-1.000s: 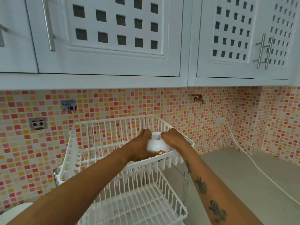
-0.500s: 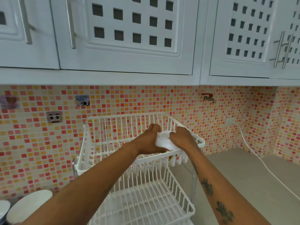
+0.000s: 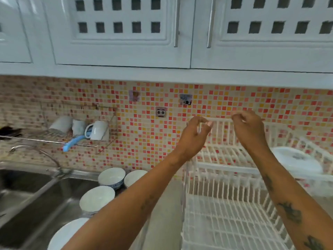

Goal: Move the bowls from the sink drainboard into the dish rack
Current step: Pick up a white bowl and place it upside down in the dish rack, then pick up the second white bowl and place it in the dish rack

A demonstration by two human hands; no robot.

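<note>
I see one bowl [image 3: 297, 162] lying upside down in the rack's [image 3: 225, 170] top tier, at its right end. Four more bowls [image 3: 97, 198] stand on the drainboard [image 3: 126, 188] beside the sink [image 3: 36, 192], left of the rack. My left hand [image 3: 195, 135] and right hand [image 3: 249, 129] hang raised over the rack's back rail, forearms angled up and inward, both empty with fingers loosely curled and thumbs near the fingertips. Mugs [image 3: 98, 129] sit on a wall shelf above the sink.
</note>
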